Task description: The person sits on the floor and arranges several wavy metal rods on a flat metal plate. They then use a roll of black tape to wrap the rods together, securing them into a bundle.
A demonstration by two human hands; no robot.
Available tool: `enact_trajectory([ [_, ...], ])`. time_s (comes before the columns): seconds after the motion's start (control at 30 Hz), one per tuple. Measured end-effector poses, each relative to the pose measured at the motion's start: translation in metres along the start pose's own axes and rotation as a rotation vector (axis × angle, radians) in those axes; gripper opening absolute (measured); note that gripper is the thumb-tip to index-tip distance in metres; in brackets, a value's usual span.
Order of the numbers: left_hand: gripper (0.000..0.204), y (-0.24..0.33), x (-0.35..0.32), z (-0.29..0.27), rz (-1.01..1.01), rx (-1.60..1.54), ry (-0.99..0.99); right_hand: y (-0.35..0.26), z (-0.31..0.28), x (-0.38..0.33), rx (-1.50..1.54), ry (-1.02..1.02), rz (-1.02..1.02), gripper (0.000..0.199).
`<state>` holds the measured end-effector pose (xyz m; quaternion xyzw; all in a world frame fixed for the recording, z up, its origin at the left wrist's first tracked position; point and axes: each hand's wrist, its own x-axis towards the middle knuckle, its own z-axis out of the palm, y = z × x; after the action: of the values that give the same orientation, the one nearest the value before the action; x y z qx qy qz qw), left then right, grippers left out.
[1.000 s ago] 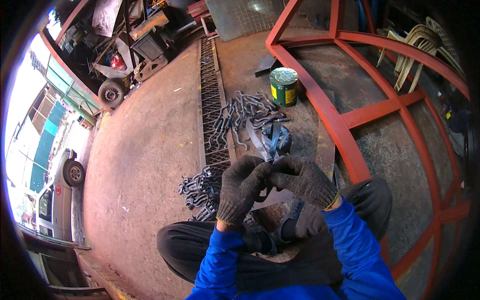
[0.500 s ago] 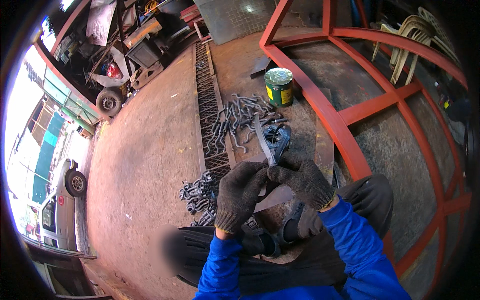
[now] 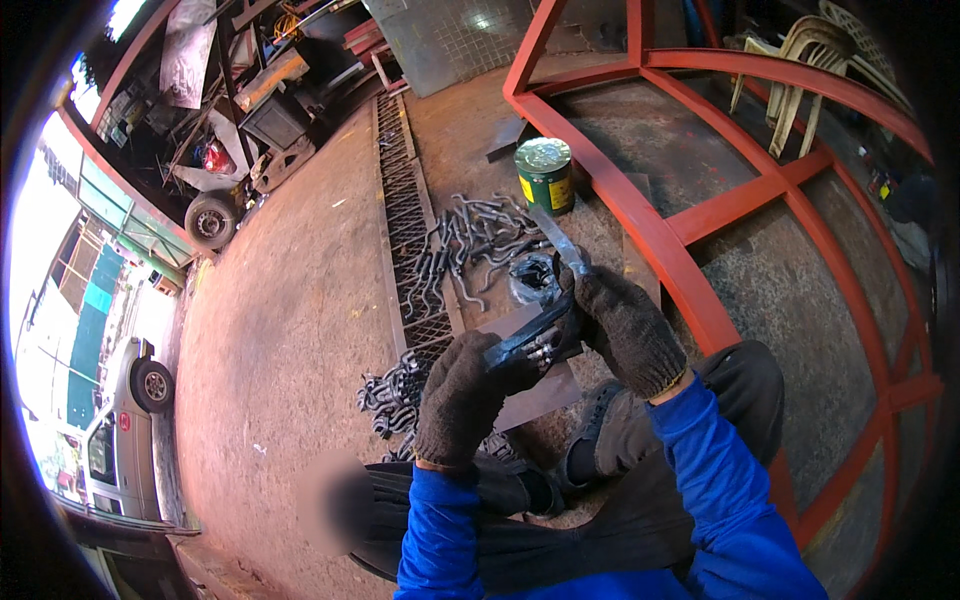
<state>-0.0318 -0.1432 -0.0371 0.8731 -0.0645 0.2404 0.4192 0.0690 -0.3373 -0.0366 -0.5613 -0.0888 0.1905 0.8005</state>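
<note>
My left hand (image 3: 462, 398), in a dark knit glove, is closed on a long, narrow bluish-black length (image 3: 530, 332) that slants up toward the other glove. My right hand (image 3: 630, 330), gloved alike, grips a flat, blade-like grey-blue piece (image 3: 558, 240) pointing up and away. Whether the two pieces are joined is hidden by the right fingers. Just beyond the hands lies a shiny, dark ring-shaped bundle (image 3: 533, 278). Many bent metal rods (image 3: 470, 240) lie heaped past it. A second pile of bent rods (image 3: 392, 392) sits left of my left glove.
A green and yellow can (image 3: 546, 178) stands beyond the rods. Along my right runs a large red metal frame (image 3: 640, 240). A grating strip (image 3: 402, 200) crosses the floor at left. Plastic chairs (image 3: 800, 70) stand at the far right, a parked vehicle (image 3: 120, 430) at far left.
My hands have moved apart from their pinch together, the left lower, the right slightly up and right. The bluish-black length now shows between them, and the grey-blue piece tilts more to the left.
</note>
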Motion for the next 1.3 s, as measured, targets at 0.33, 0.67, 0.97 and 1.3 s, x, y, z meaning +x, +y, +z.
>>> enact_trajectory([
  [0.33,0.023,0.017,0.003,-0.004,-0.491,-1.163,0.041,0.012,-0.012,0.009,0.068,0.074,-0.2,0.026],
  [0.67,0.016,0.021,0.01,-0.016,-0.651,-0.9,-0.262,-0.004,-0.003,0.001,-0.087,-0.018,-0.04,0.027],
  [0.97,0.027,0.025,0.004,-0.032,-0.476,-0.777,-0.333,-0.015,-0.015,0.002,-0.37,0.22,-0.378,0.023],
  [1.3,0.045,0.008,0.006,-0.032,-0.325,-0.681,-0.34,-0.034,-0.012,0.0,-0.289,0.131,-0.158,0.027],
])
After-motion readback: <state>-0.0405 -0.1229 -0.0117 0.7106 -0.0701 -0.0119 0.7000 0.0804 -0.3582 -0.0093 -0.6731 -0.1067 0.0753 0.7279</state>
